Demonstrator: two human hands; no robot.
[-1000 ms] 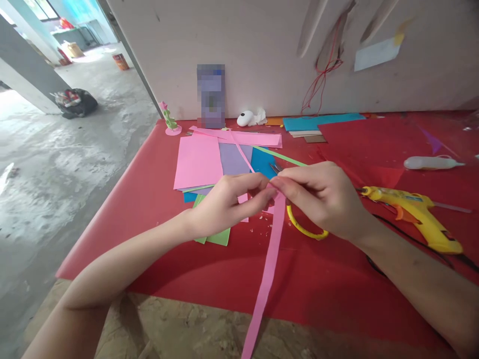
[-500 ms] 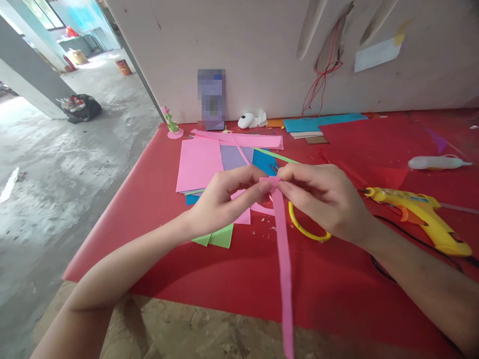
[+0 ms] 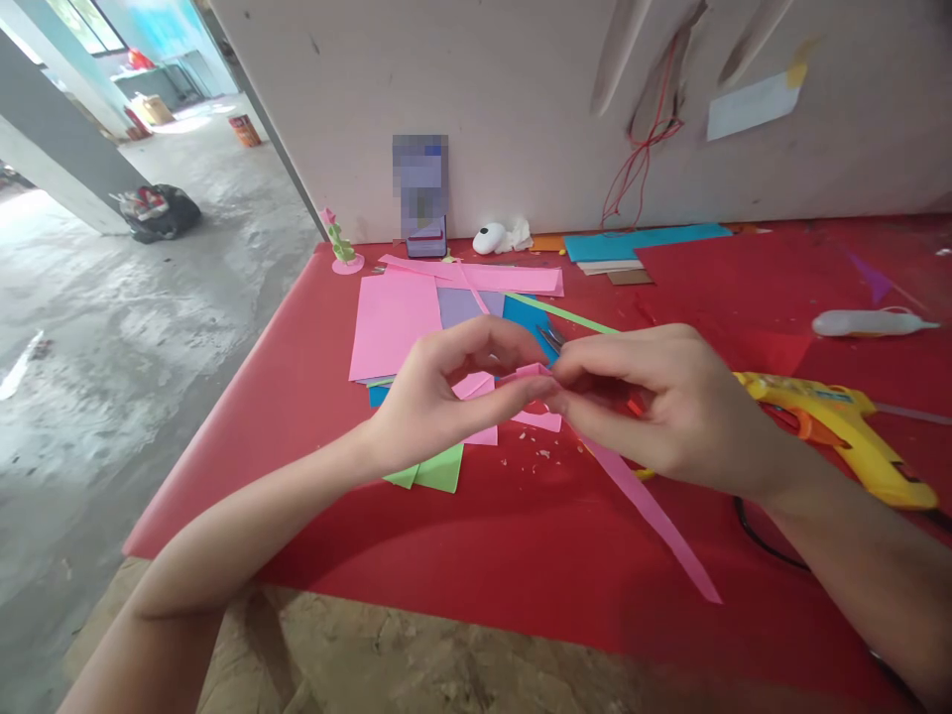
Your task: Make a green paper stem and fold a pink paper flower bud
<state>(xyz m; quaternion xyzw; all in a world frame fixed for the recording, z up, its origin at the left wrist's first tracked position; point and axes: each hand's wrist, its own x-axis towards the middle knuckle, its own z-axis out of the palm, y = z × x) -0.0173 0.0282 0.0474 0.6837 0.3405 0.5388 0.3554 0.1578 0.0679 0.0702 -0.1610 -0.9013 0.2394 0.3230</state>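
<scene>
Between both hands, above the red table cover, is a long pink paper strip (image 3: 646, 506). My left hand (image 3: 453, 397) pinches its folded end between thumb and fingers. Close against it, my right hand (image 3: 661, 402) is closed on the same end, fingertips meeting the left thumb. The strip's loose tail slants down and to the right below the right hand. Behind the hands lie the scissors (image 3: 550, 339), their yellow handle mostly hidden by my right hand. Pink paper sheets (image 3: 394, 327) lie beyond my left hand, with green paper (image 3: 440, 469) underneath it.
A yellow glue gun (image 3: 840, 426) lies right of my right hand, its black cord (image 3: 766, 545) on the red table (image 3: 446, 565). At the back stand a phone (image 3: 425, 233) and a small pink-and-green paper flower (image 3: 342, 248). Blue paper (image 3: 647, 241) lies along the wall.
The strip's tail has swung from hanging nearly straight down to slanting right. My right hand has turned and shifted slightly right, and the folded end sits lower between the fingertips.
</scene>
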